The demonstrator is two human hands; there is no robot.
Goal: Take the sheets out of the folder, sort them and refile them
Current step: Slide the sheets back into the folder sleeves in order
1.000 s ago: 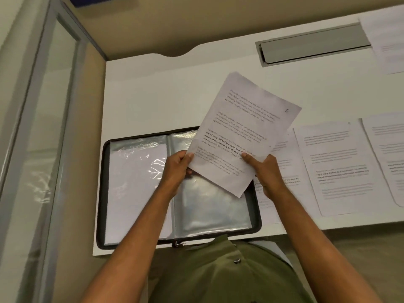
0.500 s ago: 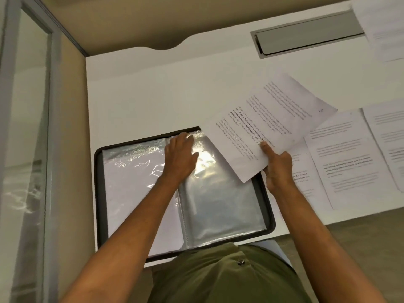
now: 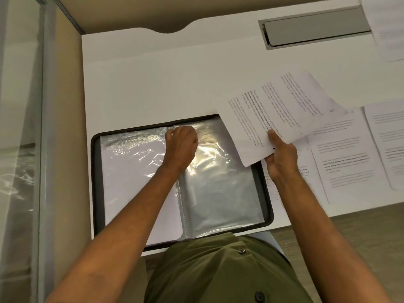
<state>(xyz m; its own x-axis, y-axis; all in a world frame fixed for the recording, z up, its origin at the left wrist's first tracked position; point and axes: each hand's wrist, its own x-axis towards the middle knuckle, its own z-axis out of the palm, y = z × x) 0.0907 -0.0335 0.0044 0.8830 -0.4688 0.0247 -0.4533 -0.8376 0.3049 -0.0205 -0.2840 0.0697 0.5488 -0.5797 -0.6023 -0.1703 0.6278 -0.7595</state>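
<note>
On the white desk, near its front edge, the black zip-edged display folder with clear plastic sleeves lies open flat. Its left page holds a white sheet behind glossy plastic; the right page is a grey, crinkled clear sleeve with strong glare near its top.

Left hand: over the folder's centre spine near the top edge, fingers curled, fingertips pinching the top edge of the right-hand sleeve. Grip narrow, holding the plastic.

Right hand: just beyond the folder's right edge, raised off the desk. Thumb on top, fingers beneath, gripping the lower edge of 1 printed white paper sheet. Sheet is tilted, its far corner pointing up and to the right, its near corner overlapping the folder's upper right corner. Text on it runs diagonally; it is too blurred to read.

Right of the folder: at least 3 more printed white sheets lying flat on the desk, side by side with edges overlapping, the nearest partly hidden under the right hand and forearm. 1 further printed sheet lies at the desk's far right corner.

Far side of desk: a grey metal cable-tray flap set into the surface. Left of desk: a glass partition in a grey frame. Bottom of view: an olive-green buttoned shirt.
</note>
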